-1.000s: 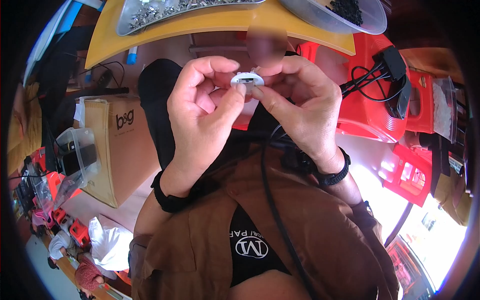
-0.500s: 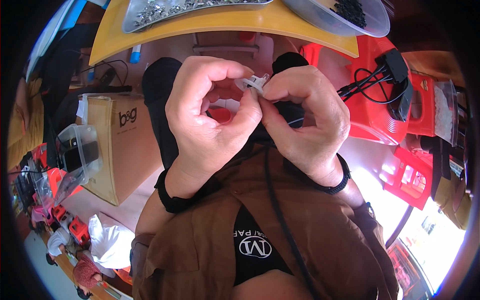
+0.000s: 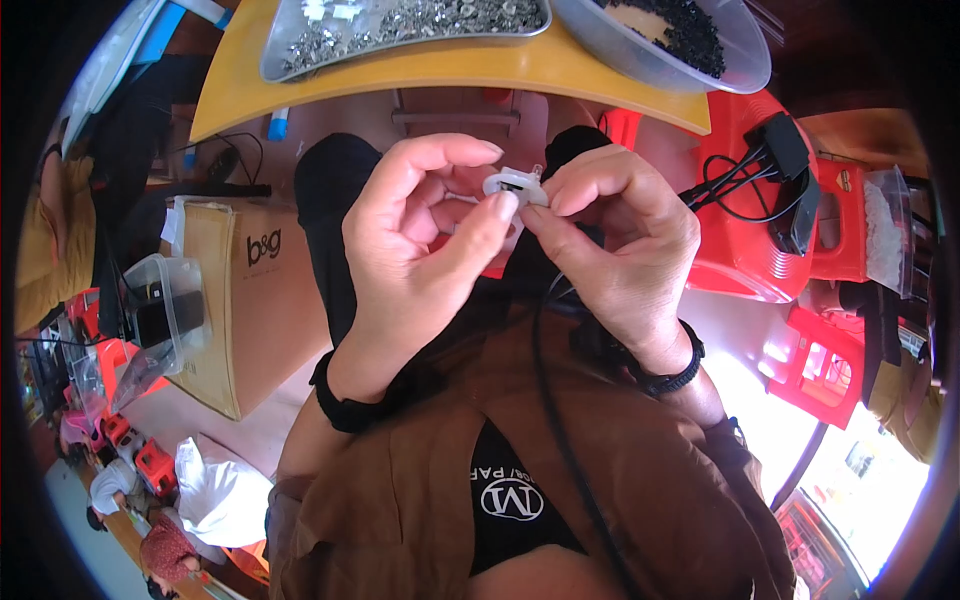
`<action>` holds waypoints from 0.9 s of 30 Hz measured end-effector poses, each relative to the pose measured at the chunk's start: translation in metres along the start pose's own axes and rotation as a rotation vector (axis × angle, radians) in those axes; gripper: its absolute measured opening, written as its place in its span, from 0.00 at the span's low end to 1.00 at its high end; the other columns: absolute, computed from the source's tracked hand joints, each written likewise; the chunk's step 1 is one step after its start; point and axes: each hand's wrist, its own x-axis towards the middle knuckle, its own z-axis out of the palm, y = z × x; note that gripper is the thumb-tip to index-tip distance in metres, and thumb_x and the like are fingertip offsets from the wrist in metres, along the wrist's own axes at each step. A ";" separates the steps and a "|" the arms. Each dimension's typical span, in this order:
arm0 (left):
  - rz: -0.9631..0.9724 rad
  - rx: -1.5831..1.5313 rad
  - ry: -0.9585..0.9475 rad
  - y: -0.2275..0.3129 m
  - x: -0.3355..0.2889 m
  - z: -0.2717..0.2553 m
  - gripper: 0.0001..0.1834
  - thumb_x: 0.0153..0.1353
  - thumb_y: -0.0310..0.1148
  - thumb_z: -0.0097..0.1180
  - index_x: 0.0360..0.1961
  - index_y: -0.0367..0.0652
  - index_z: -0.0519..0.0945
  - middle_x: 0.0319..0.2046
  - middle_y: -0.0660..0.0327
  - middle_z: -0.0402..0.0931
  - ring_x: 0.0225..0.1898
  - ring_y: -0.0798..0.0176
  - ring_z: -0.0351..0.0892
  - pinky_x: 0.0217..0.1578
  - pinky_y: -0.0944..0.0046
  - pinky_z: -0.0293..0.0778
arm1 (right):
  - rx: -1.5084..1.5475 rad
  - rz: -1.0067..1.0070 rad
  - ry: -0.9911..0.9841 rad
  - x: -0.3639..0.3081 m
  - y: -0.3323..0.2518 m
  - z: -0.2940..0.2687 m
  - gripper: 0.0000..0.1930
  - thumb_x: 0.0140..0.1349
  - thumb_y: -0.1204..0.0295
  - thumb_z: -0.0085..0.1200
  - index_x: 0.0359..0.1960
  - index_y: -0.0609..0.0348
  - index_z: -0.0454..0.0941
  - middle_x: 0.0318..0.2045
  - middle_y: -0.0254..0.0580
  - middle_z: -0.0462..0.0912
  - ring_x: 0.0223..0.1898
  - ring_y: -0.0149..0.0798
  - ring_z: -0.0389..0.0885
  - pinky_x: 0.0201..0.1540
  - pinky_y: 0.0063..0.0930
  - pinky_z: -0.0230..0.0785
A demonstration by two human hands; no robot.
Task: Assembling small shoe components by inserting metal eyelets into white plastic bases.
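A small white plastic part (image 3: pixel 513 183) with a round flange, a dark slot and a clear prong is held up between my hands above my lap. My right hand (image 3: pixel 625 215) pinches its right side between thumb and index finger. The thumb of my left hand (image 3: pixel 410 235) presses against its lower left edge. My left index finger is raised away from it, and the other left fingers curl behind, where their contact is partly hidden. What the part belongs to is too small to tell.
On the yellow table (image 3: pixel 450 75) ahead are a metal tray (image 3: pixel 290 72) of small shiny metal pieces and a clear bowl (image 3: pixel 735 75) of black pieces. A cardboard box (image 3: pixel 280 315) stands left. Black adapters with cables (image 3: pixel 780 150) lie on a red stool (image 3: pixel 740 255) at right.
My left index finger has lifted off the white plastic part, and its slotted face now shows more. My right hand keeps its pinch. The whole view has shifted slightly.
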 end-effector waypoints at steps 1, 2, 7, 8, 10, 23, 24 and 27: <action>-0.094 -0.170 -0.014 0.001 0.001 -0.001 0.14 0.57 0.18 0.57 0.45 0.33 0.71 0.35 0.60 0.73 0.35 0.69 0.78 0.35 0.71 0.78 | -0.005 -0.013 0.003 0.002 -0.003 -0.002 0.12 0.47 0.91 0.58 0.28 0.63 0.71 0.32 0.37 0.76 0.35 0.28 0.77 0.39 0.20 0.73; -0.176 -0.224 -0.050 0.006 0.002 -0.003 0.16 0.61 0.23 0.55 0.49 0.33 0.69 0.37 0.59 0.73 0.38 0.69 0.76 0.38 0.69 0.77 | 0.063 0.072 0.011 0.005 -0.007 -0.004 0.12 0.48 0.91 0.58 0.30 0.63 0.71 0.32 0.37 0.76 0.35 0.28 0.77 0.40 0.20 0.73; -0.159 -0.193 -0.055 0.010 0.002 -0.005 0.15 0.60 0.22 0.56 0.48 0.34 0.70 0.38 0.60 0.72 0.41 0.69 0.75 0.42 0.70 0.72 | 0.100 0.217 -0.047 0.007 -0.012 -0.014 0.12 0.50 0.90 0.58 0.32 0.64 0.71 0.34 0.37 0.75 0.37 0.28 0.77 0.41 0.20 0.73; -0.125 -0.146 -0.046 0.011 0.001 -0.003 0.14 0.59 0.21 0.57 0.46 0.33 0.72 0.37 0.60 0.72 0.40 0.69 0.75 0.41 0.71 0.72 | 0.136 0.188 -0.063 0.004 -0.009 -0.013 0.11 0.51 0.90 0.58 0.32 0.64 0.71 0.34 0.36 0.75 0.36 0.27 0.77 0.40 0.20 0.73; -0.060 -0.020 -0.081 0.014 0.002 -0.003 0.10 0.56 0.19 0.59 0.40 0.32 0.75 0.36 0.61 0.72 0.38 0.70 0.75 0.39 0.72 0.73 | 0.161 0.200 -0.103 0.002 -0.013 -0.011 0.11 0.51 0.89 0.58 0.32 0.64 0.72 0.34 0.36 0.74 0.36 0.27 0.77 0.40 0.19 0.74; -0.100 0.046 -0.081 -0.006 0.001 -0.018 0.11 0.57 0.21 0.58 0.41 0.33 0.73 0.38 0.60 0.68 0.37 0.69 0.75 0.37 0.72 0.76 | -0.035 0.263 -0.196 0.024 -0.013 -0.005 0.06 0.52 0.81 0.60 0.31 0.62 0.76 0.29 0.33 0.76 0.33 0.25 0.79 0.34 0.20 0.74; -0.136 0.081 -0.056 -0.008 0.003 -0.019 0.14 0.57 0.21 0.59 0.44 0.33 0.72 0.40 0.61 0.68 0.42 0.68 0.74 0.42 0.70 0.75 | -0.099 0.273 -0.325 0.034 -0.011 -0.016 0.06 0.51 0.80 0.60 0.31 0.62 0.76 0.28 0.33 0.77 0.32 0.25 0.78 0.33 0.20 0.74; -0.085 0.137 0.064 -0.015 0.005 -0.033 0.20 0.55 0.26 0.63 0.48 0.36 0.71 0.48 0.59 0.66 0.51 0.65 0.69 0.50 0.64 0.70 | -0.452 0.123 -0.562 0.079 -0.033 -0.057 0.07 0.49 0.76 0.60 0.30 0.61 0.78 0.26 0.36 0.78 0.28 0.31 0.78 0.33 0.24 0.73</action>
